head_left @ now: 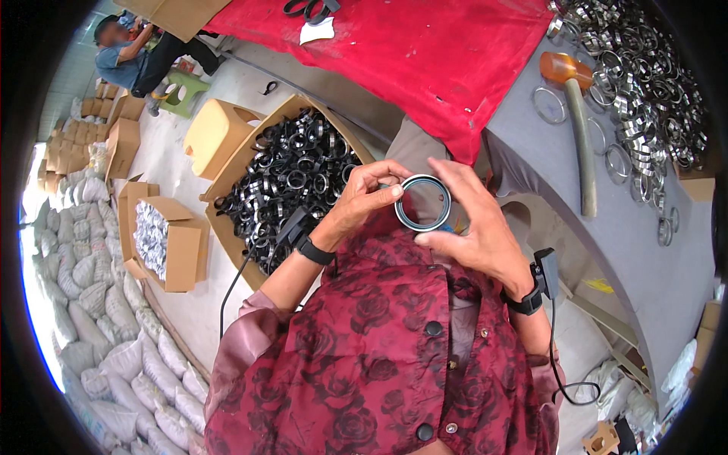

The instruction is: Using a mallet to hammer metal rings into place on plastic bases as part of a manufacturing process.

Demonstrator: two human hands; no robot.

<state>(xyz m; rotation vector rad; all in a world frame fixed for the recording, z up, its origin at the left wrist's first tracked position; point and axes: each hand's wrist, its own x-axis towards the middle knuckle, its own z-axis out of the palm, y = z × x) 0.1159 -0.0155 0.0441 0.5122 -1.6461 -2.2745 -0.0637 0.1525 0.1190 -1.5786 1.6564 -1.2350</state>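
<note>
A round seal ring (423, 227), dark inside with a pale metallic rim, is held up in front of my body. My left hand (365, 199) pinches its left edge between thumb and fingers. Around the right side curves my right hand (485, 231), fingers apart, its thumb just below the lower rim and its upper fingers slightly blurred. Dark wrist straps with small devices and cables are on both wrists. Close to my left forearm stands an open cardboard box (214, 191) full of black and silver rings (303, 163).
To the right, a grey table (542, 144) bears piled metal rings (644, 91) and an orange-headed mallet (580, 136). A red cloth (409, 53) covers the surface ahead. Left are a yellow stool (220, 136), another carton (186, 254) and stacked sacks (98, 303). A person (125, 64) sits far left.
</note>
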